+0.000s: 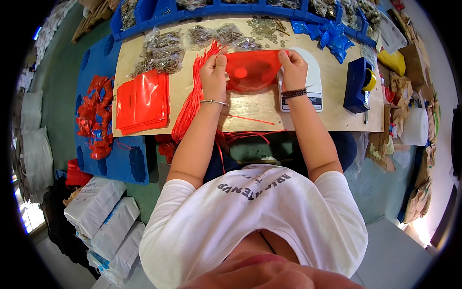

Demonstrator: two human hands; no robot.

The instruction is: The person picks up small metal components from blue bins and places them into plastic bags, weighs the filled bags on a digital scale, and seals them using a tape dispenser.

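Between my two hands a red plastic bag (pixel 252 70) is stretched by its upper corners, with rounded shapes showing faintly through it. My left hand (pixel 213 74) pinches one corner and my right hand (pixel 294 68) pinches the other. Partly behind the bag and my right wrist lies a white digital scale (pixel 313 77). A long bundle of red plastic ties (pixel 191 104) runs beside my left forearm. Farther left lies a stack of flat red plastic bags (pixel 142 103). Clear bags of screws (pixel 164 52) and loose metal washers (pixel 261 29) lie beyond my hands.
Blue parts bins (pixel 238 10) line the table's far edge. Blue plastic packets (pixel 330 34) and a blue tape dispenser (pixel 355 86) are at the right. Tied red bags (pixel 95 115) lie on a blue plastic pallet (pixel 126 159) at the left. White wrapped packages (pixel 95 206) are stacked below.
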